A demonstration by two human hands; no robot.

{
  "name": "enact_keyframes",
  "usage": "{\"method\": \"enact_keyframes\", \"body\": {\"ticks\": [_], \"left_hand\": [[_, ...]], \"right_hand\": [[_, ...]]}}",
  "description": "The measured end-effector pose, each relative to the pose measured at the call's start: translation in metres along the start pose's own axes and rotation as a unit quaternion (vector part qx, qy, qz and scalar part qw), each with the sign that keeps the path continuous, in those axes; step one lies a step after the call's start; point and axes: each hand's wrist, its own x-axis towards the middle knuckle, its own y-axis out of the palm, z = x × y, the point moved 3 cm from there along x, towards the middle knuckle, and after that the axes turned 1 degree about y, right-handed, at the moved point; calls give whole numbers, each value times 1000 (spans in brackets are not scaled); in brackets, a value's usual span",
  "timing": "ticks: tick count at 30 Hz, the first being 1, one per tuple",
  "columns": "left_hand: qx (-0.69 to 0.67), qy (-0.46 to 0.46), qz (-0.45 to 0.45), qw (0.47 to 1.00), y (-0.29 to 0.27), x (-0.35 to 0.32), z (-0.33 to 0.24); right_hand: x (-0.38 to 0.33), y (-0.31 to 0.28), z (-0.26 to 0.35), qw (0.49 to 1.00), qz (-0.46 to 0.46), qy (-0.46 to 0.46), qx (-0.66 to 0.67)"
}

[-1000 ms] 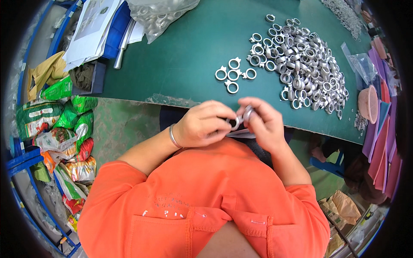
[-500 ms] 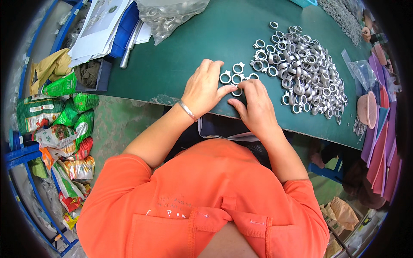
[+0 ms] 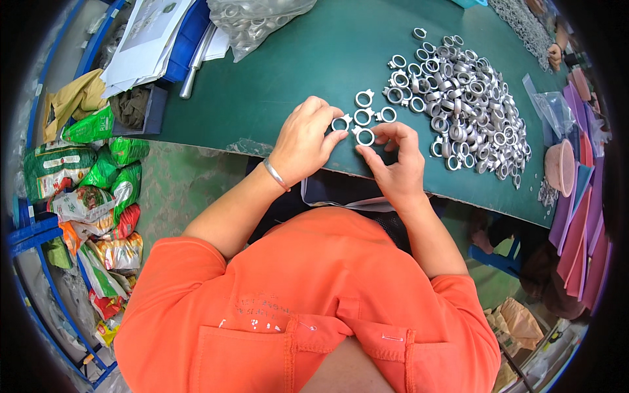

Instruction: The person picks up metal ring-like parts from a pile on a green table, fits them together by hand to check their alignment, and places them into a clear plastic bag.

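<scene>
Several small grey metal rings, each with a little lug, form a cluster at the table's front edge between my hands. My left hand [image 3: 303, 141], with a silver bracelet at its wrist, has thumb and index finger round the leftmost ring [image 3: 334, 124]. My right hand [image 3: 398, 160] is curled, its thumb and index finger at the sides of the nearest ring [image 3: 364, 144]. Between and beyond them lie a middle ring [image 3: 363, 124], a far ring [image 3: 364, 106] and one right ring [image 3: 388, 122]. Both palms are hidden.
A large pile of similar rings [image 3: 468, 105] spreads over the green table [image 3: 282, 72] to the right. A clear bag of rings [image 3: 259, 26], papers [image 3: 147, 39] and a blue bin [image 3: 187, 49] stand far left. A pink basket [image 3: 559, 167] sits at the right edge.
My right hand has drawn slightly right and its fingers have curled, showing more of the nearest ring. My left hand has shifted slightly down and left.
</scene>
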Motion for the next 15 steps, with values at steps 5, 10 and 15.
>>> {"method": "enact_keyframes", "body": {"ticks": [5,10,15], "left_hand": [[-362,-158,8,919,2,-12,-11],[-487,-216,65,844,-3,-8,-15],[-432,-109,-129,886,-51,46,-5]], "right_hand": [[-9,-1,-1,990,-54,-4,134],[1,-9,10,996,10,-46,80],[28,8,11,986,63,-86,-132]]}}
